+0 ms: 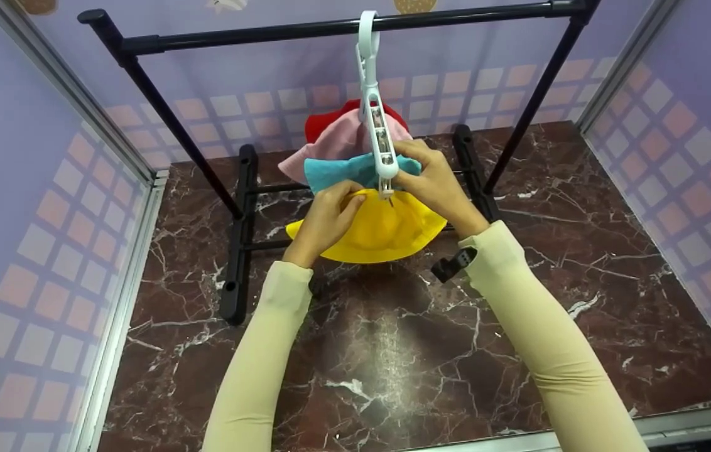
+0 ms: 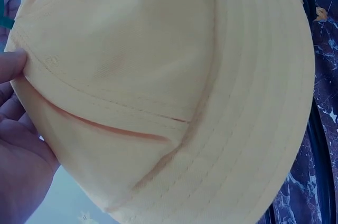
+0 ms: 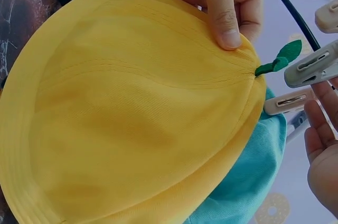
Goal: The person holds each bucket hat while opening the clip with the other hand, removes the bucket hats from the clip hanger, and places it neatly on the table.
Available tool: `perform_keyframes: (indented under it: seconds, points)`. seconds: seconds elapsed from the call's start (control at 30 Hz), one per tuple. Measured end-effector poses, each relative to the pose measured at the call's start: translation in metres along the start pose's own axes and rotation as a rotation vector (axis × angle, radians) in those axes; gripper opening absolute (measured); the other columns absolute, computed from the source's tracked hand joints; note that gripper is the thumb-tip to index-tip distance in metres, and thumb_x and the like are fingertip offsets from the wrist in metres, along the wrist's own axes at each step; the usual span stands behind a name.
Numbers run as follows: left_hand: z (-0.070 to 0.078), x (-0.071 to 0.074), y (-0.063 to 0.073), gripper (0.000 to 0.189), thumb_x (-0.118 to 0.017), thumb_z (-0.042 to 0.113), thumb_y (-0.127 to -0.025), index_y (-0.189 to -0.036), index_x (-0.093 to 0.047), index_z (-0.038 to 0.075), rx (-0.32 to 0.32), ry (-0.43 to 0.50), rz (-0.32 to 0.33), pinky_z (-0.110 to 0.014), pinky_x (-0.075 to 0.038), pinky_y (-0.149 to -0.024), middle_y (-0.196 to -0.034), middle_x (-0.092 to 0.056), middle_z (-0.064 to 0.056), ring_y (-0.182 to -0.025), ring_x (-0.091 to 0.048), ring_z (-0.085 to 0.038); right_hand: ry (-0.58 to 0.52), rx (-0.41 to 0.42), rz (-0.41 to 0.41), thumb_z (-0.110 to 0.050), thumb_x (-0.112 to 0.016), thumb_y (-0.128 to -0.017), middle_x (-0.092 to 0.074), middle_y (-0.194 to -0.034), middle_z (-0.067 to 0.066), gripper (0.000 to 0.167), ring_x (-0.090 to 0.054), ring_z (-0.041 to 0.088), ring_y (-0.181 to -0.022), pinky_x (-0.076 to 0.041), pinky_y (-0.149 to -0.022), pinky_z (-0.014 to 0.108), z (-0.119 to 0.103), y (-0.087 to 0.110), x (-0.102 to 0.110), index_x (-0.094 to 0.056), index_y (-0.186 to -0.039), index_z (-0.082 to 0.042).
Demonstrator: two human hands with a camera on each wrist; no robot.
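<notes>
My left hand pinches a yellow bucket hat near its crown, which hangs tilted under the front of a white clip hanger. In the right wrist view a small green leaf sticks out of the crown, its tip close to a grey clip. Beside the hanger's front end, my right hand grips the clip end with thumb and fingers. Behind the yellow hat hang a turquoise hat, a pink hat and a red hat.
The hanger hooks over the top bar of a black rack, whose feet stand on a dark red marbled surface. Purple panels with pink and white squares enclose it at the back and sides.
</notes>
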State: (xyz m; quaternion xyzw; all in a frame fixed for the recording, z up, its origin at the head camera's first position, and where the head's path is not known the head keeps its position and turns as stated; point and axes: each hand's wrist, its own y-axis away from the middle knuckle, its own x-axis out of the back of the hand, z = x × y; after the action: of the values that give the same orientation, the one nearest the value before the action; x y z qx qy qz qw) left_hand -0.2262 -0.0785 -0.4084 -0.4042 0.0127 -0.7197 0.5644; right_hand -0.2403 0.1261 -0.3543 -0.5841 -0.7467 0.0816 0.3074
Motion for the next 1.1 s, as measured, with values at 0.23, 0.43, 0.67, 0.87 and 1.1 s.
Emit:
perform_keyframes:
  seconds: [0.23,0.43,0.67,0.87,1.1]
  points:
    - [0.0,0.002,0.0,0.021,-0.057,0.015,-0.096,-0.103,-0.062,-0.005,0.001,-0.004,-0.01,-0.033,-0.053,-0.092,-0.099,-0.066,-0.017,-0.09,-0.061,-0.026,0.008,-0.006,0.008,-0.008,-0.066,-0.089,-0.064,-0.12,0.017,0.036,-0.052,0.017,-0.106,-0.043,-0.097,0.031,-0.002,0.002,0.002,-0.064,-0.125,-0.001]
    - [-0.001,0.004,0.002,0.023,-0.057,0.015,-0.096,-0.104,-0.062,-0.005,0.012,-0.013,-0.023,-0.034,-0.053,-0.092,-0.1,-0.066,-0.017,-0.091,-0.062,-0.027,0.013,-0.014,0.004,-0.011,-0.069,-0.089,-0.064,-0.122,0.014,0.038,-0.052,0.016,-0.107,-0.043,-0.099,0.033,-0.001,0.004,0.005,-0.064,-0.125,-0.003]
    - [-0.002,0.007,0.004,0.022,-0.057,0.016,-0.096,-0.104,-0.062,-0.004,0.016,-0.018,-0.023,-0.035,-0.053,-0.092,-0.1,-0.067,-0.016,-0.093,-0.063,-0.026,0.049,0.006,0.014,-0.009,-0.069,-0.088,-0.065,-0.122,0.015,0.036,-0.052,0.018,-0.106,-0.041,-0.098,0.033,0.006,0.006,0.007,-0.065,-0.123,-0.001]
    - [-0.002,0.01,0.007,0.021,-0.057,0.015,-0.096,-0.104,-0.063,-0.003,0.015,-0.009,-0.005,-0.034,-0.053,-0.092,-0.1,-0.068,-0.015,-0.093,-0.064,-0.025,0.037,0.018,0.017,-0.009,-0.068,-0.088,-0.067,-0.119,0.013,0.029,-0.053,0.019,-0.105,-0.042,-0.097,0.031,0.01,0.009,0.009,-0.069,-0.117,-0.001]
    - [-0.002,0.016,0.012,0.021,-0.057,0.015,-0.096,-0.104,-0.063,-0.004,0.017,-0.01,0.013,-0.033,-0.053,-0.092,-0.099,-0.068,-0.015,-0.092,-0.064,-0.025,0.044,0.002,0.035,-0.003,-0.062,-0.092,-0.068,-0.113,0.018,0.022,-0.055,0.019,-0.104,-0.043,-0.097,0.032,0.003,0.014,0.013,-0.069,-0.112,0.004]
